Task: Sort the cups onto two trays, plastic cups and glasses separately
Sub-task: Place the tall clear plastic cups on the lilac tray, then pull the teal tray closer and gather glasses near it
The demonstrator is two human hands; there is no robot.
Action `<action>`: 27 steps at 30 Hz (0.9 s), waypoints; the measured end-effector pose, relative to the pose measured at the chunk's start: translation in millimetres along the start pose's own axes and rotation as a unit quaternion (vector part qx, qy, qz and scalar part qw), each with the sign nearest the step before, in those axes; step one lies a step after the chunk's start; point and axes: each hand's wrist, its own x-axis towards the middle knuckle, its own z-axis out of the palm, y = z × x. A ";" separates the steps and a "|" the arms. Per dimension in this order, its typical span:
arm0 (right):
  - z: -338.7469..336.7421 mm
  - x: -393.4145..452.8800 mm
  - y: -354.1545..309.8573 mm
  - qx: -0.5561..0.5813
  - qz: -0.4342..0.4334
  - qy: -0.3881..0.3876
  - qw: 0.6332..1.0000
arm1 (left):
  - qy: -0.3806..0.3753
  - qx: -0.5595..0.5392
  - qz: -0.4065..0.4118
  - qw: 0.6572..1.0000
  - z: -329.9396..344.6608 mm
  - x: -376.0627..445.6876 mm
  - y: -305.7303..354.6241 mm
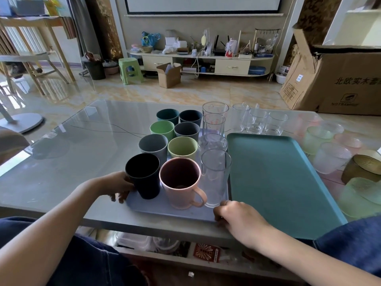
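A grey-blue tray (185, 213) near the table's front edge carries several plastic cups: a black one (144, 176), a pink mug with a handle (181, 182), grey, green and dark teal ones behind. Several tall clear glasses (215, 178) stand along its right side. My left hand (118, 187) grips the tray's left edge beside the black cup. My right hand (237, 217) grips the tray's front right corner. To the right lies a teal tray (278, 182) with nothing on it.
Clear tumblers (255, 121) stand behind the teal tray. Frosted green, pink and white glasses (329, 157) and an amber one (362, 170) crowd the table's right end. A large cardboard box (340, 79) stands on the floor at right. The glass tabletop (82, 151) extends left.
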 end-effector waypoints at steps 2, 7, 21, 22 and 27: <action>0.5 3.5 0.2 -0.005 -0.004 0.001 1.000 | 0.003 0.007 0.010 1.000 -2.5 5.2 -0.8; 2.3 21.8 -3.7 -0.009 -0.024 0.009 1.000 | 0.030 0.002 0.019 0.999 -14.7 19.7 -6.4; -10.5 108.9 -18.7 -0.025 -0.038 0.043 0.998 | 0.097 -0.020 -0.029 0.995 -66.1 71.0 -28.2; -11.2 114.7 -22.2 -0.027 -0.039 0.041 0.998 | 0.100 -0.019 -0.035 0.994 -70.6 74.7 -30.4; -11.6 138.9 -30.1 -0.008 -0.028 0.043 0.999 | 0.111 -0.017 -0.048 0.992 -86.1 89.0 -35.6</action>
